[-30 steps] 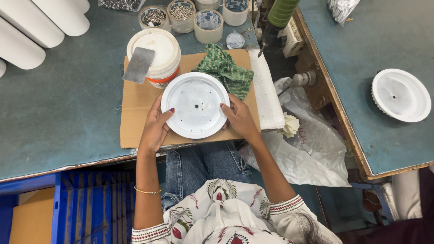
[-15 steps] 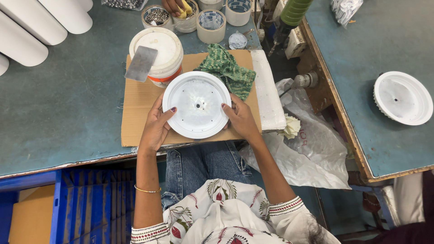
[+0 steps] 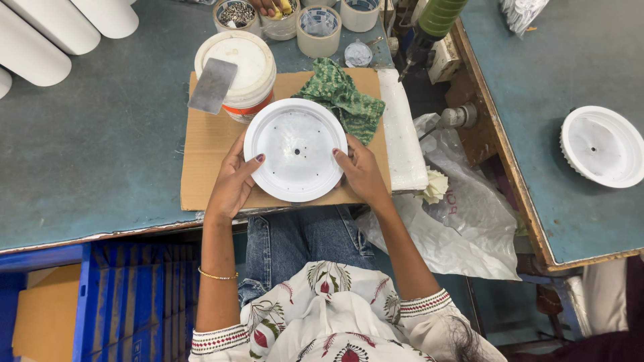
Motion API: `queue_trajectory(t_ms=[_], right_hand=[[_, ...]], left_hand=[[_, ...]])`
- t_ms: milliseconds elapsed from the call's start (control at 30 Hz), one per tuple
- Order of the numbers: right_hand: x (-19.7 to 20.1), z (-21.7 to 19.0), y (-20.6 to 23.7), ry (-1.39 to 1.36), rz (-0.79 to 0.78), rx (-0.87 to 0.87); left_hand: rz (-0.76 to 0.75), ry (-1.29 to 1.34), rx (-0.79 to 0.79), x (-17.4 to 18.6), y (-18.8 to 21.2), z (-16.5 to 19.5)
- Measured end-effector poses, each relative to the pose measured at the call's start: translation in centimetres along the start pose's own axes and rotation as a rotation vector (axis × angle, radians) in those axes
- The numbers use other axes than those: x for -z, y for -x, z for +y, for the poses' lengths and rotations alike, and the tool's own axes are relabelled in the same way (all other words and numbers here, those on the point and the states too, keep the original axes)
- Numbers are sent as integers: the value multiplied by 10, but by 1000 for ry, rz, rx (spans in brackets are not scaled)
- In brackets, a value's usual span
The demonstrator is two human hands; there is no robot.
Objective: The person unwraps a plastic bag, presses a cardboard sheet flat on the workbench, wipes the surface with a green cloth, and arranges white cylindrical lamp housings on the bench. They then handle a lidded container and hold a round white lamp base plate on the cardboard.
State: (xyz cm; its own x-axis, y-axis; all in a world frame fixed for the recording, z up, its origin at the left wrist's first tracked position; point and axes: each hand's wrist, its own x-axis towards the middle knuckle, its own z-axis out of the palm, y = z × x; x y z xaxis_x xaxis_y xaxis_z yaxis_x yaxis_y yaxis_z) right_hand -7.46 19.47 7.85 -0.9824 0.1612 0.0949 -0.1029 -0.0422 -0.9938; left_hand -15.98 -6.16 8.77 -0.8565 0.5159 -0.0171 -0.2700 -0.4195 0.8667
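Observation:
A round white plastic disc (image 3: 296, 149) with small holes lies on a sheet of brown cardboard (image 3: 208, 144) on the blue-grey table. My left hand (image 3: 233, 182) grips its left rim with the thumb on top. My right hand (image 3: 361, 171) holds the right rim the same way. A green patterned cloth (image 3: 343, 97) lies just beyond the disc. A white tub (image 3: 243, 64) with a flat metal scraper (image 3: 212, 85) on its lid stands at the cardboard's far left.
Several small cups (image 3: 318, 28) of parts line the far edge, where another person's hand (image 3: 270, 7) reaches in. White cylinders (image 3: 40, 40) lie far left. A second white disc (image 3: 602, 146) sits on the right table. A white foam strip (image 3: 400, 131) and plastic bag (image 3: 451, 221) are right of the cardboard.
Both hands keep hold of the disc, which stays on the cardboard. Another person's hand has come into view at the cups on the far edge.

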Motion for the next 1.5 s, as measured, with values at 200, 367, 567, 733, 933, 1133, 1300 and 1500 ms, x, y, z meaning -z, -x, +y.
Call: queue_trajectory(t_ms=[200, 367, 567, 733, 933, 1133, 1300, 1500], right_hand=[[4, 11, -4, 67, 25, 52], [6, 15, -5, 69, 21, 65], [3, 10, -4, 76, 21, 82], [1, 6, -2, 14, 5, 10], [1, 4, -3, 68, 4, 41], [0, 6, -4, 85, 13, 44], [1, 9, -5, 90, 12, 49], [2, 11, -6, 58, 1, 41]], left_hand=[[-45, -87, -38, 1, 1, -2], [-28, -133, -13, -2, 3, -2], [63, -438, -75, -10, 5, -2], [104, -439, -110, -13, 4, -4], [114, -423, -112, -11, 3, -5], [136, -410, -112, -11, 3, -4], [159, -430, -116, -10, 3, -6], [153, -378, -129, -4, 1, -12]])
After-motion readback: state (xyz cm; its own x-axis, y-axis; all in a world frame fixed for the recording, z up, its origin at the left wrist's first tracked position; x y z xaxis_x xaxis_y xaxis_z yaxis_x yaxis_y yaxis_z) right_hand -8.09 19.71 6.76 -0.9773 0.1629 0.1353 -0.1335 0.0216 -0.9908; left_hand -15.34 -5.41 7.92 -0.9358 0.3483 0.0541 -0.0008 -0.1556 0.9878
